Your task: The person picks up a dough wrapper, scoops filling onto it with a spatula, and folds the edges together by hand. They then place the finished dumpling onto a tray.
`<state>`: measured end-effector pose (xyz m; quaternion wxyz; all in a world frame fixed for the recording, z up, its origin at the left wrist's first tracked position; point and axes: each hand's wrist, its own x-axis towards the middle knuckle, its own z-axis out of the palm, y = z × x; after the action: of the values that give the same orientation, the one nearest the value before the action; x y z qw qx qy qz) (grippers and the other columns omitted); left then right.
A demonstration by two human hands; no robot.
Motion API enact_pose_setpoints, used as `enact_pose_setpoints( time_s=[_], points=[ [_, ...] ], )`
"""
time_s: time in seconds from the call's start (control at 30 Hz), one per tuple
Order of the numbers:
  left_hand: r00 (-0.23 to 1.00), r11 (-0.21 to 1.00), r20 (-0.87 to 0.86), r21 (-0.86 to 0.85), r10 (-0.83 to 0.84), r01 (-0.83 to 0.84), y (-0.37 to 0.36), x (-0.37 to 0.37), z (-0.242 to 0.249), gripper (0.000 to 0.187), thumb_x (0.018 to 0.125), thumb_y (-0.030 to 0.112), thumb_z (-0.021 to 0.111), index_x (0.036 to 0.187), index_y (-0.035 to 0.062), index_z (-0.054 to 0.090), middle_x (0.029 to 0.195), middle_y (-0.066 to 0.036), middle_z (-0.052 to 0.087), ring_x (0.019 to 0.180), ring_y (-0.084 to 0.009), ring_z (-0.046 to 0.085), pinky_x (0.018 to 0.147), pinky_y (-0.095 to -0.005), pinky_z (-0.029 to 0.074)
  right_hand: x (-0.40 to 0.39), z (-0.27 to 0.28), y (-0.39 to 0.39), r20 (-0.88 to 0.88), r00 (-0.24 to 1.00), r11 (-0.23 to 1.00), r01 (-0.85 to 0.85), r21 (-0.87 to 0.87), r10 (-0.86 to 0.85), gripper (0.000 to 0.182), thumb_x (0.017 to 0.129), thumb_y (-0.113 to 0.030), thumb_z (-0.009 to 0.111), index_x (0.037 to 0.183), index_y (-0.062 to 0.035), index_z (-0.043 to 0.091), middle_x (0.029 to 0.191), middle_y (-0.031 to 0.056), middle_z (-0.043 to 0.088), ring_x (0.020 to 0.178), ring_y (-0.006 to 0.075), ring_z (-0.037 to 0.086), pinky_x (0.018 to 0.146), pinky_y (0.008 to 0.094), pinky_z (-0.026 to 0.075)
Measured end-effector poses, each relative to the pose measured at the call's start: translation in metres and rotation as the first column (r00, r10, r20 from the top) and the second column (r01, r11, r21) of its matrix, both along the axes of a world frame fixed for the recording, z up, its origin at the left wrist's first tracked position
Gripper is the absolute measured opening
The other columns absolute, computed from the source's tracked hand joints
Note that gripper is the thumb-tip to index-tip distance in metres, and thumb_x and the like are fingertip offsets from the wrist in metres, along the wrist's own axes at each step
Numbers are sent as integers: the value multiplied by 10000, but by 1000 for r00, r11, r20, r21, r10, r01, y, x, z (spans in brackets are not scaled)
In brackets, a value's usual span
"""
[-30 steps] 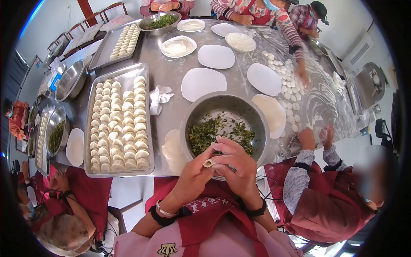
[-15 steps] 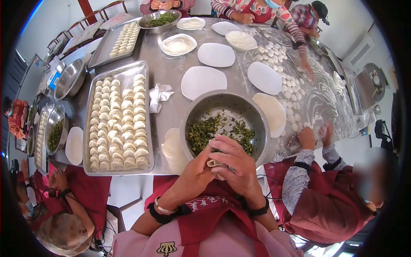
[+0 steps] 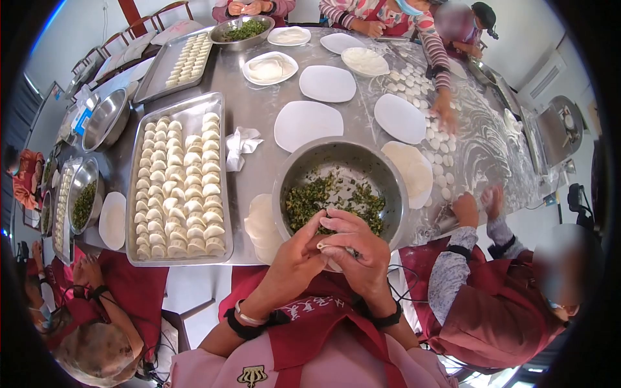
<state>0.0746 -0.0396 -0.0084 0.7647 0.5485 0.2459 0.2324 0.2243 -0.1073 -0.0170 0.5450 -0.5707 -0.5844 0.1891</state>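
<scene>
Between my two hands is a dumpling (image 3: 321,245), mostly hidden by my fingers, with a small pale edge of dough showing. My left hand (image 3: 294,255) pinches it from the left, and my right hand (image 3: 362,252) wraps round it from the right with floury fingers. Both hands are just over the near rim of a steel bowl (image 3: 282,187). Chopped green and yellowish filling (image 3: 304,200) lies in that bowl. Flat dough wrappers (image 3: 261,226) are stacked to the left of the bowl, and more wrappers (image 3: 411,174) rest on a plate to its right.
A metal tray (image 3: 223,174) with rows of dumplings stands at left. White plates (image 3: 308,125) lie beyond the bowl, near a crumpled tissue (image 3: 242,145). Dough pieces (image 3: 435,123) are scattered on the floured right side, where a co-worker's hand (image 3: 444,111) reaches in. Other people work around the table.
My fingers have closed further round the dumpling, and less of its opening shows. At the back right, the co-worker's reaching hand has moved left over the dough pieces.
</scene>
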Motion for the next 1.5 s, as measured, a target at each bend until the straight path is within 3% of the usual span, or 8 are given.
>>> enact_pose_setpoints(
  time_s=[0.1, 0.3, 0.6, 0.8, 1.0, 1.2, 1.3, 1.5],
  points=[
    [995, 982, -46, 172, 86, -77, -6, -3, -10, 613, 939, -93, 472, 1525, -20, 308, 1339, -118, 559, 1186, -140, 555, 964, -276, 475, -3, -1, 1, -6, 994, 993, 108, 38, -108, 150, 779, -11, 750, 920, -45, 714, 1140, 134, 707, 1181, 327, 630, 975, 398, 511],
    [1000, 993, -13, 118, -15, 16, -4, -9, -15, 626, 941, -88, 493, 1531, -22, 297, 1334, -101, 566, 1190, -128, 553, 975, -270, 462, 3, 8, 3, 171, 985, 997, -22, 73, 10, 231, 753, -30, 766, 976, -50, 713, 1194, 139, 691, 1225, 339, 599, 988, 408, 505],
    [997, 997, 12, 13, -75, 75, -6, -13, -10, 614, 905, -73, 554, 1476, 2, 343, 1303, -114, 584, 1171, -141, 571, 958, -275, 486, 7, 19, 3, 13, 976, 976, -217, -9, 217, 266, 736, -51, 782, 996, -58, 726, 1248, 127, 669, 1290, 367, 542, 1010, 431, 493],
    [998, 1000, 63, 15, 8, -9, -11, -12, 8, 688, 917, -85, 550, 1538, 12, 269, 1277, -112, 603, 1158, -147, 589, 939, -284, 507, -3, 21, 0, -75, 985, 988, -154, 21, 156, 175, 740, -35, 789, 903, -61, 730, 1119, 99, 723, 1253, 345, 581, 1028, 459, 482],
    [995, 998, 76, 0, 68, -69, -18, -15, 2, 561, 943, -75, 551, 1476, -30, 384, 1290, -110, 593, 1157, -153, 595, 979, -301, 493, -1, 16, 0, 72, 981, 976, -189, 108, 182, 186, 749, -72, 799, 925, -59, 740, 1096, 100, 732, 1288, 354, 560, 1070, 528, 431],
    [966, 991, 223, -12, 132, -132, -19, -13, -4, 445, 935, -90, 547, 1374, -50, 486, 1280, -96, 595, 1187, -146, 568, 986, -298, 487, -18, 27, -4, -163, 987, 1000, 5, -9, -6, 256, 760, -88, 800, 1012, -85, 750, 1135, 87, 731, 1302, 377, 544, 1123, 539, 358],
    [972, 993, 210, -75, 108, -94, -19, -11, -1, 437, 928, -101, 539, 1361, -54, 499, 1274, -92, 597, 1196, -144, 558, 988, -295, 484, -6, 9, -3, 24, 993, 984, -117, 133, 115, 289, 767, -82, 793, 1052, -86, 747, 1166, 99, 721, 1316, 382, 530, 1141, 546, 325],
    [977, 990, 162, -45, 139, -134, -17, -13, -5, 442, 921, -100, 544, 1358, -70, 487, 1274, -109, 597, 1201, -155, 565, 997, -289, 475, -8, 12, -1, 59, 992, 993, -110, 45, 108, 264, 801, -134, 772, 1055, -71, 740, 1201, 112, 705, 1346, 383, 497, 1137, 549, 327]
  ],
)
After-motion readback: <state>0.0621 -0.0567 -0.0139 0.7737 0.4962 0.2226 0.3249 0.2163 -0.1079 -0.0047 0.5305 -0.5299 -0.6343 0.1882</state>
